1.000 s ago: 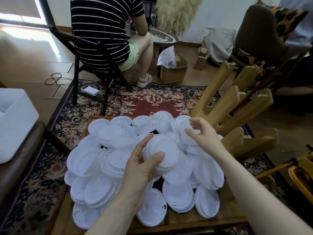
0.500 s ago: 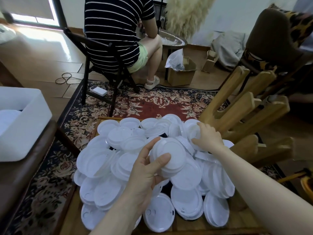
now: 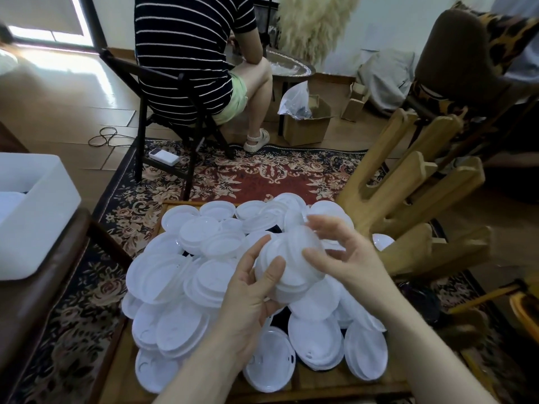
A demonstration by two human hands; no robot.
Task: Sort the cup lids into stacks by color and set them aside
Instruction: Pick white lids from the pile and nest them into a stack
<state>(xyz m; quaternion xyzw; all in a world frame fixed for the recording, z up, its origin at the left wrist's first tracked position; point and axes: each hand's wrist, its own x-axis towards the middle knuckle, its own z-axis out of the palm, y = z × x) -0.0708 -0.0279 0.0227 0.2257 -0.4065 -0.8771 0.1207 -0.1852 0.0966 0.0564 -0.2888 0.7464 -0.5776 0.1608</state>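
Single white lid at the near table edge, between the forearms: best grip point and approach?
Pinch the single white lid at its near rim, coming from the table's front edge. It lies flat, alone on bare wood, its far side tucked under the pile and the left hand.

Left hand [image 3: 253, 290]: grips a small stack of round white plastic cup lids [image 3: 291, 268], thumb across the top.
Right hand [image 3: 348, 256]: fingers spread, touching the stack's right edge.
Beneath both hands: heap of white lids [image 3: 180, 278] on low wooden table [image 3: 318, 384].
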